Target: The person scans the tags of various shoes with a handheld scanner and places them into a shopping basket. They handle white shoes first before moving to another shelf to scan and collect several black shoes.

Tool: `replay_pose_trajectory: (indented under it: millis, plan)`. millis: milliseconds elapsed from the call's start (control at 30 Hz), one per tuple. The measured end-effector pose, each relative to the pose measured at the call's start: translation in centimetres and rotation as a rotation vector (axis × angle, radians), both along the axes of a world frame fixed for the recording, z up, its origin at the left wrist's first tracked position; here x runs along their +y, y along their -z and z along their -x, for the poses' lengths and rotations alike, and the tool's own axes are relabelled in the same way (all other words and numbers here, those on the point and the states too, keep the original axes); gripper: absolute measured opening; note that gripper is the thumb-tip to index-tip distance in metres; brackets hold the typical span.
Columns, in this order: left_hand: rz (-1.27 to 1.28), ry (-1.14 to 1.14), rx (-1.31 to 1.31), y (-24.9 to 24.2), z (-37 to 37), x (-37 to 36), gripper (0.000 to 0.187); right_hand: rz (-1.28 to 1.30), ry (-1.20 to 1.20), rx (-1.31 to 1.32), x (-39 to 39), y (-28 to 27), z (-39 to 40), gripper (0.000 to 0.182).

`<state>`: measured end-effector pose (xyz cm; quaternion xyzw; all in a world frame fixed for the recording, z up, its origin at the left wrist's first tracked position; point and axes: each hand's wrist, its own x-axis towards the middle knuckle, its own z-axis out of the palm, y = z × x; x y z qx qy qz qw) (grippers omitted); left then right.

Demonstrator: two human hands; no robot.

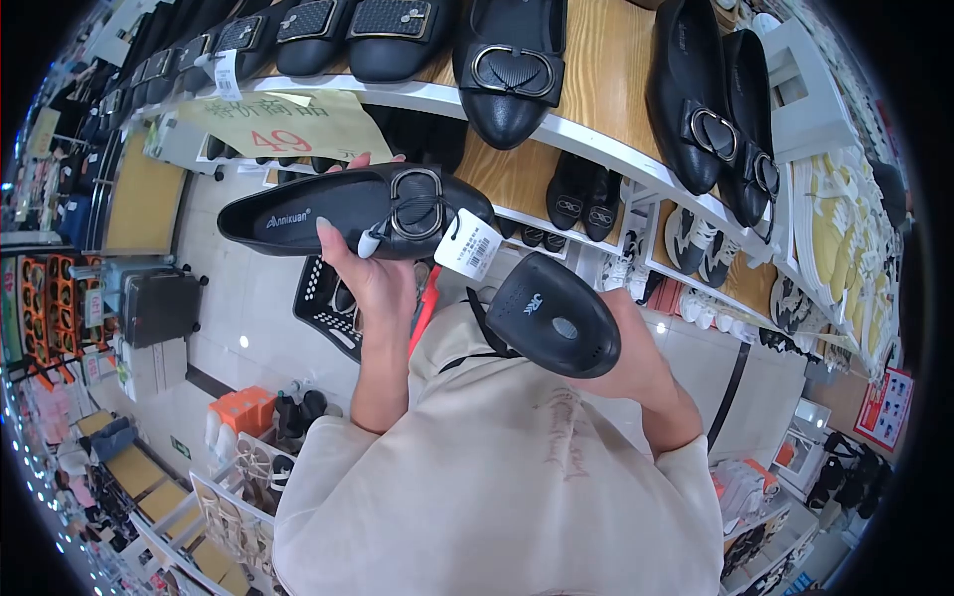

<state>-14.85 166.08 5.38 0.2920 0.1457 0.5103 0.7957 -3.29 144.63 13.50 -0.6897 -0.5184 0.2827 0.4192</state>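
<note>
A black flat shoe (338, 204) with a metal oval buckle lies across my left hand (370, 283), whose thumb presses on its near side while fingertips show behind it. From the shoe hangs a white barcode tag (469, 245), along with a small white plastic piece (369, 243) on a cord. My right hand (628, 348) is wrapped round a black barcode scanner (554, 316), held just right of the tag and apart from it. The scanner's body hides most of the right fingers.
Black buckled shoes (509, 94) stand along the upper shelf (596, 60), with a yellow price sign (288, 124) at its edge. More shoes (584, 194) fill the lower shelf. A black basket (323, 318) is below my left arm. A dark suitcase (162, 306) stands at left.
</note>
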Motion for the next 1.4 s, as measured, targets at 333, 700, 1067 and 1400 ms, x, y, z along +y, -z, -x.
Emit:
replay_pose_trajectory:
  millis: [333,700,1067,1400]
  plan:
    - [-0.01,-0.016,0.038,1.2,0.2,0.0,0.067,-0.039,-0.034,-0.108,-0.2,-1.4,-0.5,0.025]
    - [0.048,0.183,-0.132,1.3,1.7,0.4,0.084,-0.133,0.136,0.493,-4.4,-1.8,0.2,0.057]
    - [-0.45,0.511,0.132,-9.1,-0.3,-4.5,0.121,-0.419,-0.091,1.139,-1.8,2.8,3.3,0.061]
    - [-0.61,0.775,0.366,-13.3,-3.0,-2.1,0.046,-0.171,0.282,1.654,-2.0,-2.7,3.1,0.075]
